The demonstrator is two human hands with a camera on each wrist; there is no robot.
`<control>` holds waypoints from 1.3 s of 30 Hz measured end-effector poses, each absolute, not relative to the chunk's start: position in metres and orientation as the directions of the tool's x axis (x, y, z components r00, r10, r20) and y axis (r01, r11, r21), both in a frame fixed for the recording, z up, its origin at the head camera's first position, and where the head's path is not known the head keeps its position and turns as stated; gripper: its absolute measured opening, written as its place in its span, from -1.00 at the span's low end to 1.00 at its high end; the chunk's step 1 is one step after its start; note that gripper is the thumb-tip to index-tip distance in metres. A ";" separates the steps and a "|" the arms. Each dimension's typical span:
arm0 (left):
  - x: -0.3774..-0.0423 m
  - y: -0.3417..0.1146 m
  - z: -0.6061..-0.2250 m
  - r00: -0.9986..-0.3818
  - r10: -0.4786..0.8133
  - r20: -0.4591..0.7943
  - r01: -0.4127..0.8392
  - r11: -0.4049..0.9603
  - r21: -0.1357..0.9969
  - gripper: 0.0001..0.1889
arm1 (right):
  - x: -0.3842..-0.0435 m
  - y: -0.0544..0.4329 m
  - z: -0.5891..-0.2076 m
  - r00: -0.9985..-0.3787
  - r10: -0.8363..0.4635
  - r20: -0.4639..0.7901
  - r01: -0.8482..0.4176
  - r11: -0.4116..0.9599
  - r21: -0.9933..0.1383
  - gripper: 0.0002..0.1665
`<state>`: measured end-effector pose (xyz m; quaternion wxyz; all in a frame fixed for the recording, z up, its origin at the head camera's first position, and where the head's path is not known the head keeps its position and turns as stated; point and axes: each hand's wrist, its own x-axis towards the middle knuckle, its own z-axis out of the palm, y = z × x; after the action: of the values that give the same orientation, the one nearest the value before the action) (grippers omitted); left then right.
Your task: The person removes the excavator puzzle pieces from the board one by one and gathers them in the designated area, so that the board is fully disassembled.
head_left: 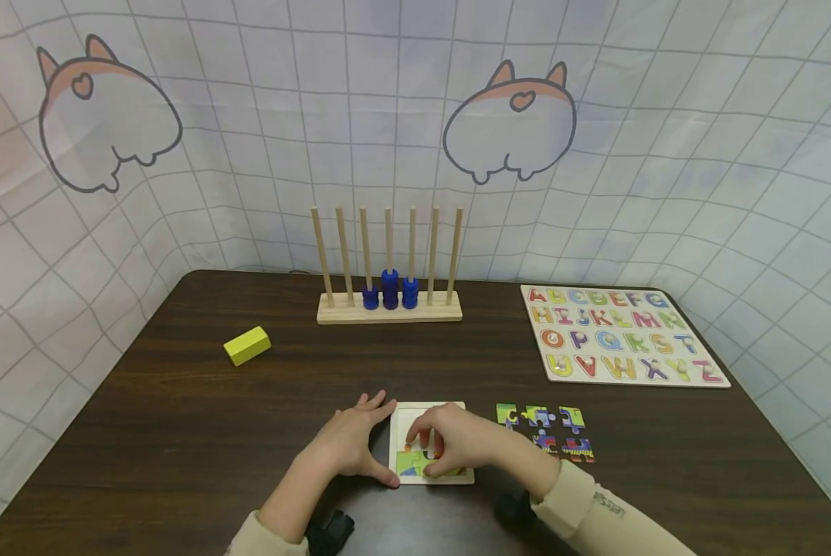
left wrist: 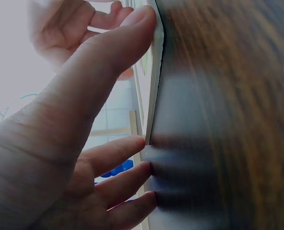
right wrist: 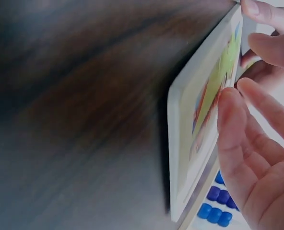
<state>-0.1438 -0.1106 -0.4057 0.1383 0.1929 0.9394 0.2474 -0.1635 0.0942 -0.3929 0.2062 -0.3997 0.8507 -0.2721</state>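
A small wooden puzzle tray (head_left: 432,405) lies flat near the front of the table, with green picture pieces (head_left: 409,462) fitted along its near side. My left hand (head_left: 349,439) rests at the tray's left side, fingers spread, thumb at the near left corner and a fingertip against the edge. Over the tray is my right hand (head_left: 457,439), its fingers bent down toward the pieces. In the right wrist view its fingertips (right wrist: 228,103) are at the puzzle surface, with no piece visible between thumb and fingers. The hand covers part of the tray.
Several loose puzzle pieces (head_left: 572,418) lie right of the tray, partly behind the right forearm. A wooden peg rack (head_left: 389,313) with blue beads stands at the back. An alphabet board (head_left: 617,340) lies at the back right, a yellow block (head_left: 247,345) at the left.
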 end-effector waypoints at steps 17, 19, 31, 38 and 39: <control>-0.144 -0.112 -0.406 -0.886 0.439 -0.150 0.304 0.793 0.527 0.09 | -0.162 0.080 -0.399 -0.614 -0.776 -0.141 -0.601 0.576 -0.554 -0.68; -0.143 -0.112 -0.406 -0.886 0.439 -0.148 0.304 0.792 0.529 0.08 | -0.162 0.080 -0.399 -0.617 -0.774 -0.146 -0.593 0.578 -0.560 -0.67; -0.144 -0.112 -0.405 -0.889 0.432 -0.150 0.297 0.795 0.528 0.09 | -0.161 0.080 -0.399 -0.626 -0.764 -0.153 -0.553 0.574 -0.605 -0.62; -0.143 -0.111 -0.406 -0.888 0.433 -0.157 0.296 0.797 0.527 0.09 | -0.160 0.082 -0.400 -0.624 -0.770 -0.132 -0.557 0.557 -0.617 -0.60; -0.143 -0.111 -0.406 -0.887 0.434 -0.157 0.297 0.797 0.527 0.09 | -0.160 0.082 -0.400 -0.623 -0.771 -0.131 -0.558 0.556 -0.615 -0.60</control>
<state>-0.1435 -0.1111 -0.4057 0.1361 0.1947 0.9380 0.2525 -0.1603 0.0819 -0.3997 0.1972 -0.3865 0.8598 -0.2691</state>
